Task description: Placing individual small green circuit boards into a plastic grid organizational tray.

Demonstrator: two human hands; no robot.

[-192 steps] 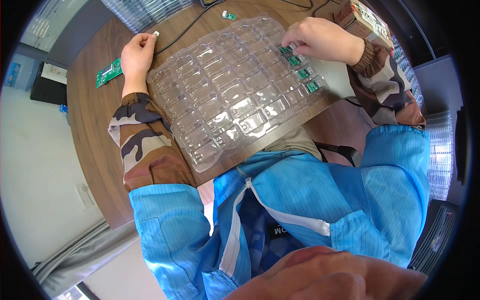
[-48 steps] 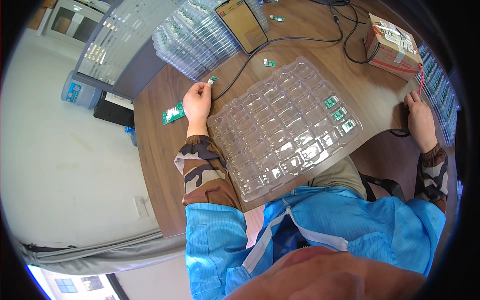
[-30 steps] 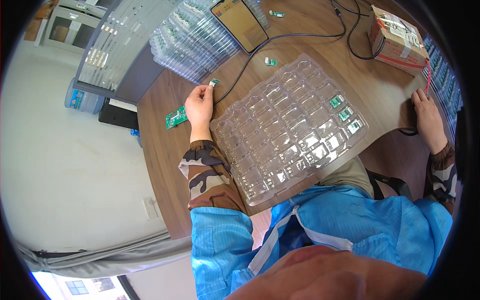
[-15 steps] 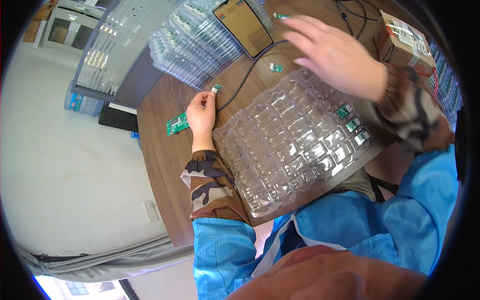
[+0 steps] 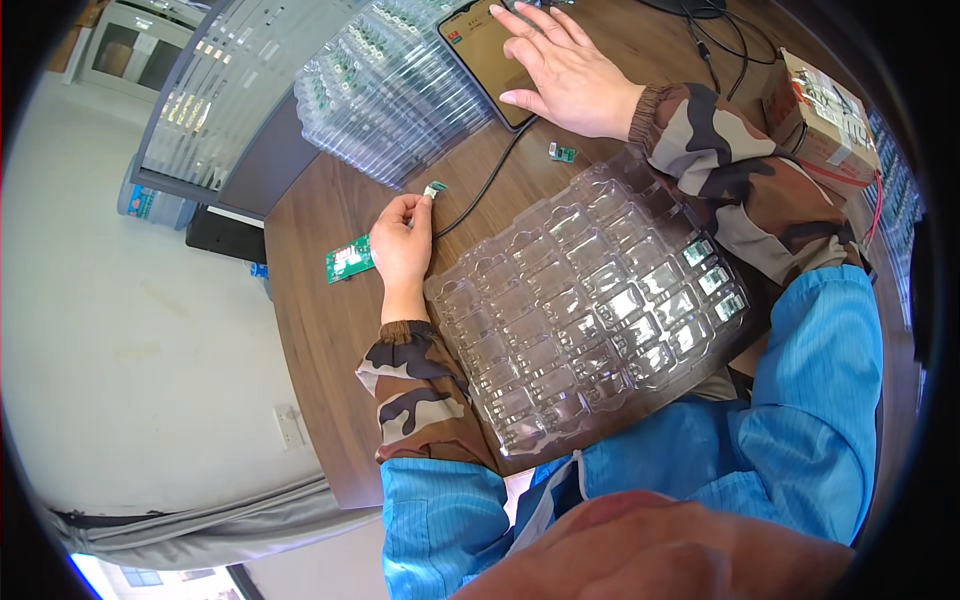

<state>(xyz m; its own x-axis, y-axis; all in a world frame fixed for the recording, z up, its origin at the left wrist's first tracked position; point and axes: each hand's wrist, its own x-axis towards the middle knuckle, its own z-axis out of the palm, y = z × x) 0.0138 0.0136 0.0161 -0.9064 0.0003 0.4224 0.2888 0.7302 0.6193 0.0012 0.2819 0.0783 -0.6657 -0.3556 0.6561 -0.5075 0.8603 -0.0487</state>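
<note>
Pinched between the fingers of my left hand is a small circuit board, green with a whitish part. A larger green circuit board lies on the wooden desk just left of that hand, partly covered by it. My right hand is open with fingers spread over a smartphone with a lit screen; whether the fingertips touch it I cannot tell. In front of me, a clear plastic compartment tray holds three small green boards along its right side. Another small board rests beyond the tray.
Stacked clear trays filled with boards stand behind the phone, beside a grey partition. A black cable crosses the desk toward my left hand. At the right are a cardboard box and more black cables.
My right hand has moved left from above the tray's far edge to over the phone, fingers spreading. The left hand keeps its pinch on the small board.
</note>
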